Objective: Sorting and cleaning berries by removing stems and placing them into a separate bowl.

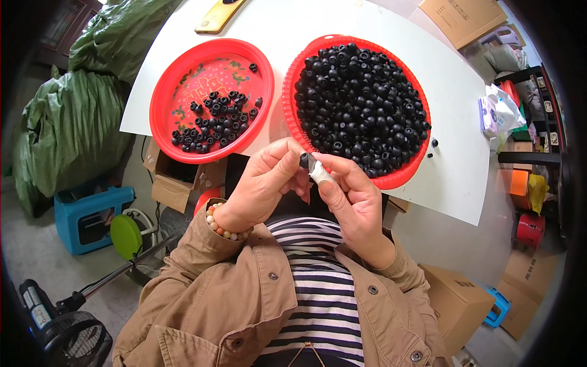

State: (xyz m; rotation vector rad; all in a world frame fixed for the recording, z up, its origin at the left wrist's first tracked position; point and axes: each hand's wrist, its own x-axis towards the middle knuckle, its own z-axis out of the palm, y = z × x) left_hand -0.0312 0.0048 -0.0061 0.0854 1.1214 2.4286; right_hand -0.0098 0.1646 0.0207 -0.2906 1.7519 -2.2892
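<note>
My left hand (260, 186), with a beaded bracelet at its wrist, pinches a small round black part (304, 160) between thumb and fingers. Closed around a small knife (319, 174) is my right hand (358, 205); white wrapping covers the knife's grip. The short metal blade touches or nearly touches the black part. Both hands meet at the table's near edge. Just beyond them, a red basket (291, 116) is heaped with similar black parts, many with a round hole. To its left, a shallow red tray (164, 116) with a printed pattern holds a smaller scatter of them.
A yellow-gold phone (214, 19) lies at the white table's (455, 165) far edge. Two loose black bits (435, 142) sit right of the basket. Around the table are cardboard boxes (455, 306), a blue stool (85, 220), green sacks (67, 131) and a small fan (79, 342).
</note>
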